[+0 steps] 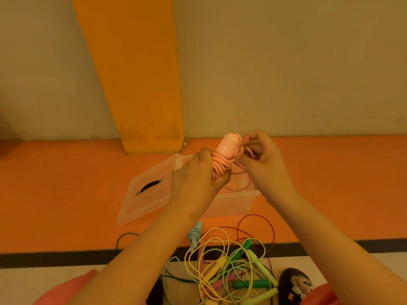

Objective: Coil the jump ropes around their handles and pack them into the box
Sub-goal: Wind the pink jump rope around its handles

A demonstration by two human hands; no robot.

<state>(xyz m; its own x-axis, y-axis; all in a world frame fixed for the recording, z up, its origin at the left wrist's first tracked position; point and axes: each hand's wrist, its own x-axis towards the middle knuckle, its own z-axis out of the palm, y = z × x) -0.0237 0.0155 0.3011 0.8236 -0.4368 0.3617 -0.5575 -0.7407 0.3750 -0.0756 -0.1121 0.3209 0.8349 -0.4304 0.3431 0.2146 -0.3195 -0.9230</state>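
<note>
My left hand grips the pink jump rope's handles, with pink cord wound round them in several turns. My right hand pinches the loose end of that pink cord just right of the handle tops; a slack loop hangs below. Both hands hover above the clear plastic box on the orange floor. Its clear lid lies open to the left. A tangle of yellow, green, dark red and blue jump ropes lies on the floor near me.
An orange pillar stands against the beige wall behind the box. A black stripe crosses the floor near me. A dark slipper with a monkey face lies at the lower right. Orange-red cloth shows at the bottom.
</note>
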